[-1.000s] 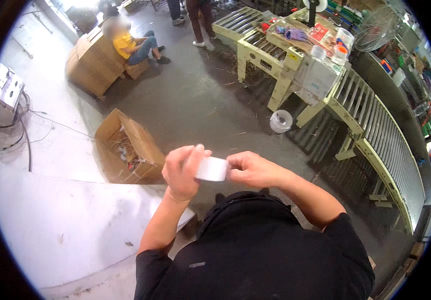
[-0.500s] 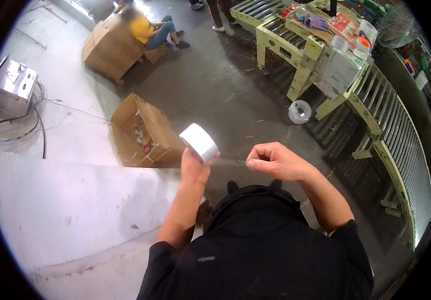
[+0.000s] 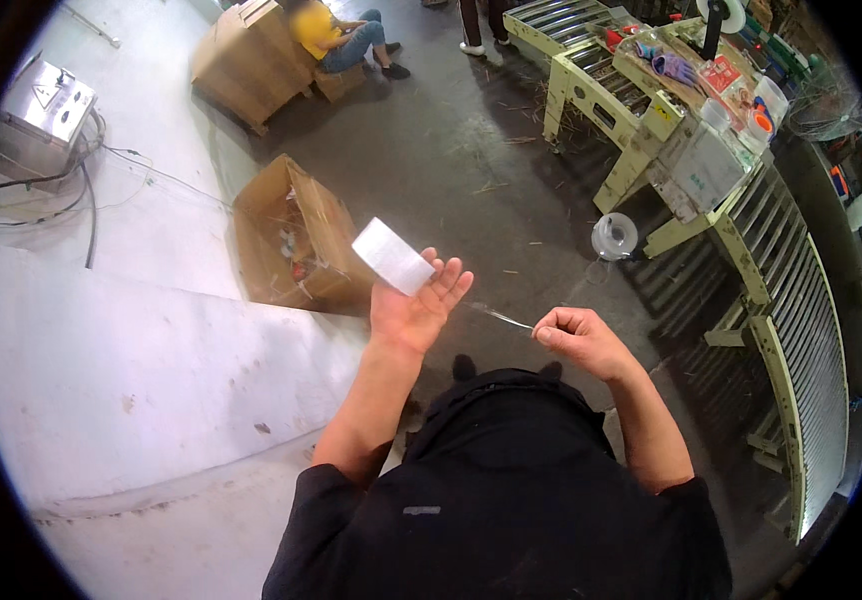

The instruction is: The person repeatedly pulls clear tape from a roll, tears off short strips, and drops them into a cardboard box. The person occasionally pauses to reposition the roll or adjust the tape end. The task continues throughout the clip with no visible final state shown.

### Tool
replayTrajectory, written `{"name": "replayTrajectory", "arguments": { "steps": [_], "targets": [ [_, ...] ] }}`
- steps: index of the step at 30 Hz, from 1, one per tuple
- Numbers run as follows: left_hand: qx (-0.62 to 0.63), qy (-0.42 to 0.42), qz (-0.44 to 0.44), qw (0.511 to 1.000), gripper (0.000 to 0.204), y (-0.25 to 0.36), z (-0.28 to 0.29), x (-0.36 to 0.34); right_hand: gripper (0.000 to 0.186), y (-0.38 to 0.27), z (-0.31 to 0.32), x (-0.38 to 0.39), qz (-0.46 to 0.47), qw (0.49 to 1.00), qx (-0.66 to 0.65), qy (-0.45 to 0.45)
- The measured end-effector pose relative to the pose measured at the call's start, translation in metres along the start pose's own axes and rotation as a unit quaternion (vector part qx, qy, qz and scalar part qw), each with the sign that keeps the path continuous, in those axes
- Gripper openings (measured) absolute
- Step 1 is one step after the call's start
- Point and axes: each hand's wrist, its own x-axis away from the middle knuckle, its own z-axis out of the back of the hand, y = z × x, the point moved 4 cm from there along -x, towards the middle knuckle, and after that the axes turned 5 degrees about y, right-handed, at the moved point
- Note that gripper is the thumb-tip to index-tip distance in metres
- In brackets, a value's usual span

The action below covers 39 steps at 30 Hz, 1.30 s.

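Observation:
A roll of wide clear-white tape (image 3: 392,256) sits at my left hand (image 3: 414,309), tilted so its broad outer face shows. My left palm is turned up with the fingers stretched out beside the roll; the thumb is hidden behind it. To the right, my right hand (image 3: 579,340) has thumb and forefinger pinched on a thin, shiny clear strip of tape (image 3: 503,318). That strip runs leftward toward my left fingers; where it joins the roll cannot be made out.
An open cardboard box (image 3: 296,240) with scraps inside stands beyond my left hand, beside a white surface (image 3: 151,390). A roller conveyor (image 3: 801,370) curves along the right; a cluttered workbench (image 3: 696,75) adjoins it. A clear roll (image 3: 614,236) lies on the floor. Someone in yellow (image 3: 316,28) sits by cartons.
My left hand has turned palm up and its fingers have spread, tilting the roll. My right hand has moved a little rightward, still pinching the strip. The whole view has shifted slightly.

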Motion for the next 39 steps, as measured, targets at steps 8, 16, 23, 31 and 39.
{"name": "replayTrajectory", "arguments": {
  "steps": [8, 16, 23, 31, 39],
  "targets": [
    [-0.043, -0.053, 0.071, 0.995, 0.032, -0.027, 0.000, 0.003, 0.033, 0.060, 0.054, -0.012, -0.091, 0.920, -0.342, 0.170],
    [-0.192, -0.049, 0.001, 0.980, 0.035, -0.040, -0.013, 0.010, 0.049, -0.066, -0.038, -0.008, 0.084, 0.984, 0.129, 0.084],
    [-0.270, -0.036, -0.086, 0.958, 0.045, -0.034, -0.004, 0.010, 0.038, -0.050, -0.078, -0.031, 0.121, 0.991, 0.051, 0.028],
    [-0.430, -0.034, -0.397, 0.810, 0.065, -0.010, -0.020, 0.031, 0.022, -0.069, -0.076, -0.016, 0.106, 0.982, 0.156, -0.021],
    [-0.612, -0.105, -0.719, 0.313, 0.039, 0.022, -0.053, 0.064, 0.020, -0.083, -0.065, -0.005, 0.119, 0.973, 0.157, -0.121]
  ]
}}
